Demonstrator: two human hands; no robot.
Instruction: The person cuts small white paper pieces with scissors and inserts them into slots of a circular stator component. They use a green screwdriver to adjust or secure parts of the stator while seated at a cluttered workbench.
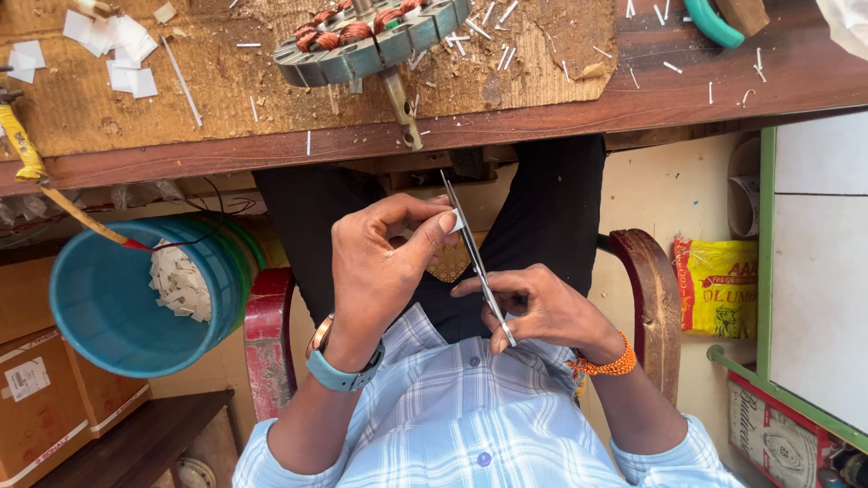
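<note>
Scissors [477, 262] are gripped in the right hand [542, 307], fingers curled about the handles, blades pointed far toward the bench [723, 90]. A small white slip [457, 222] is pinched between thumb and forefinger of the left hand [380, 267], set against the blades above the lap. A blue watch [339, 372] is worn on the left wrist, an orange band [604, 366] on the right. A yellow printed bag [719, 285] is seen at right, a labelled brown carton [36, 398] at near left, beside a blue bucket [108, 307].

Wooden workbench [705, 86] with stator [371, 41], paper scraps [117, 50]
</note>
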